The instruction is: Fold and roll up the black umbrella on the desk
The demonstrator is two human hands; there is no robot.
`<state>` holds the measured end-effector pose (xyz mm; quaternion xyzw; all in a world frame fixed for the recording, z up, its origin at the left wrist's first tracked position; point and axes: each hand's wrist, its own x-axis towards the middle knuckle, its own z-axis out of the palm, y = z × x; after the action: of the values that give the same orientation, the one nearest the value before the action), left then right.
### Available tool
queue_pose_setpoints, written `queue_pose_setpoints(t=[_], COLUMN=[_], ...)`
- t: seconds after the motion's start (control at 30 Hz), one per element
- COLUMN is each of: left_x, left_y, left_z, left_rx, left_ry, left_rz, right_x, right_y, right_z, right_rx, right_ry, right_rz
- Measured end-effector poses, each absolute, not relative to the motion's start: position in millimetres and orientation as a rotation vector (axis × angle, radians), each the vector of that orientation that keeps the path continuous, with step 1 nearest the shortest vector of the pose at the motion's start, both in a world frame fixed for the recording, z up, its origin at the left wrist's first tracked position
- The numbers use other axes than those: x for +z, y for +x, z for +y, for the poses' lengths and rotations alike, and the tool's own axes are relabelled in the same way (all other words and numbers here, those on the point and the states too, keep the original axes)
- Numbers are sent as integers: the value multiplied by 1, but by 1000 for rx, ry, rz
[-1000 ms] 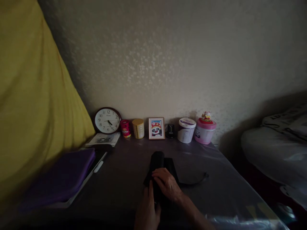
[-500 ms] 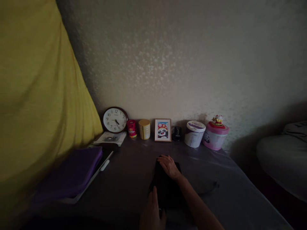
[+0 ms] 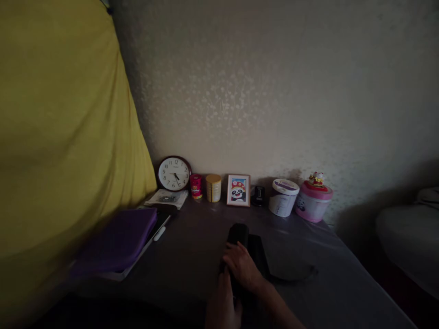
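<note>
A long black object (image 3: 239, 232) with a rounded far end lies in front of me; in this dim light I cannot make out its kind. My right hand (image 3: 243, 266) rests across it, fingers bent over its left side. Closer to me, my left hand (image 3: 224, 297) grips its near left side, the fingertips almost meeting those of my right hand. A flat black piece (image 3: 259, 255) lies along its right side, and from there a thin dark cord or strap (image 3: 291, 279) runs right over the dark tablecloth (image 3: 192, 256).
Along the wall stand a clock (image 3: 174, 173), a red can (image 3: 196, 186), a yellow-lidded can (image 3: 213, 188), a panda picture frame (image 3: 238, 190), a small black item (image 3: 259, 196), a white tub (image 3: 283, 198) and a pink tub (image 3: 313, 202). A purple folder (image 3: 118, 240) lies left, by a yellow curtain (image 3: 68, 137).
My right hand has drawn back toward me along the black object, uncovering its far end. The object now looks narrower, with a separate flat piece showing at its right. The view has shifted slightly.
</note>
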<state>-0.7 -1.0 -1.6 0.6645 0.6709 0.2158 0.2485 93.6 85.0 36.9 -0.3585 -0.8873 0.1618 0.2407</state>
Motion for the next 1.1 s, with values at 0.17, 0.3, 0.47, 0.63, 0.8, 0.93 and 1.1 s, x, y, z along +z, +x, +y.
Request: queue_pose_setpoints(t=[0.17, 0.3, 0.47, 0.63, 0.8, 0.93, 1.1], left_x=[6, 8, 4, 4, 7, 8, 9], left_y=[-2, -2, -4, -4, -4, -5, -5], left_z=[-5, -7, -6, -6, -8, -7, -6], left_rx=[675, 588, 602, 601, 556, 591, 569], left_ry=[1845, 1859, 1881, 1887, 1874, 1838, 1834], left_rz=[1795, 1855, 1857, 1839, 1862, 1860, 1866], right_x=[55, 44, 20, 12, 9, 9, 17], right_y=[116, 166, 206, 200, 188, 177, 160], right_z=[68, 99, 119, 117, 124, 128, 128], right_rx=[869, 630, 503, 562, 553, 536, 489], right_ry=[-985, -1423, -1769, -1711, -1707, -1767, -1810], right_rz=[-2100, -1750, -1724, -1770, -1754, -1760, -1797])
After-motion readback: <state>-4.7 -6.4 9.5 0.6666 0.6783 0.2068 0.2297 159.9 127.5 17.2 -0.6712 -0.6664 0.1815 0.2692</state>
